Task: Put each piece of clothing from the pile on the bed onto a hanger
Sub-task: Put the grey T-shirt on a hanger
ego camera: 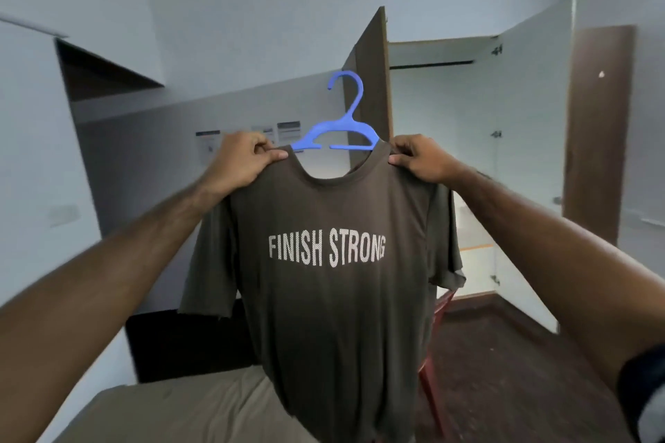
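A dark olive T-shirt [324,316] with white "FINISH STRONG" lettering hangs in front of me at chest height. A blue plastic hanger [338,133] sits inside its neck, hook pointing up and arms hidden under the shoulders. My left hand [244,158] pinches the shirt's left shoulder beside the collar. My right hand [417,160] pinches the right shoulder the same way. The pile of clothes is out of view.
The bed [187,406] with a tan sheet lies below the shirt, against a dark headboard [187,342]. An open wardrobe [442,162] with a brown door [370,83] and a hanging rail stands behind. A red chair [431,370] peeks out right of the shirt.
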